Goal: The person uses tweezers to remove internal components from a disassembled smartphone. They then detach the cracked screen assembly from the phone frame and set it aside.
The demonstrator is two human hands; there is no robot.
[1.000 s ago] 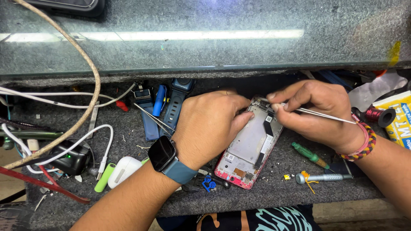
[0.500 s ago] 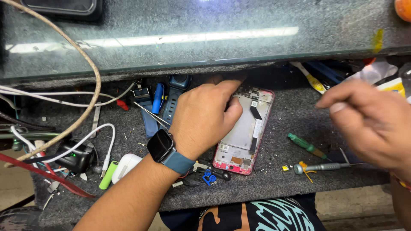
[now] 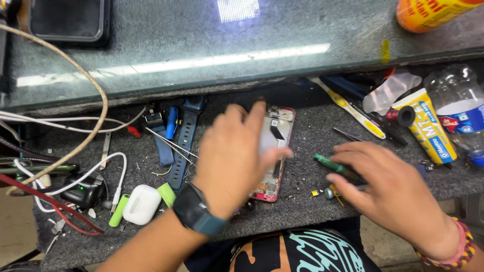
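The grey work mat (image 3: 312, 166) is carrying everything, the left hand (image 3: 237, 156) is lying splayed and loose over the opened red-framed phone (image 3: 275, 151) at its middle, and right of that phone the right hand (image 3: 388, 191) is curling onto a green-handled screwdriver (image 3: 327, 162).

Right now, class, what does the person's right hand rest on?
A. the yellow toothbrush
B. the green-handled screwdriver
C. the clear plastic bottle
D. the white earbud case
B: the right hand lies over the green-handled screwdriver on the grey mat, while the left hand covers the opened phone.
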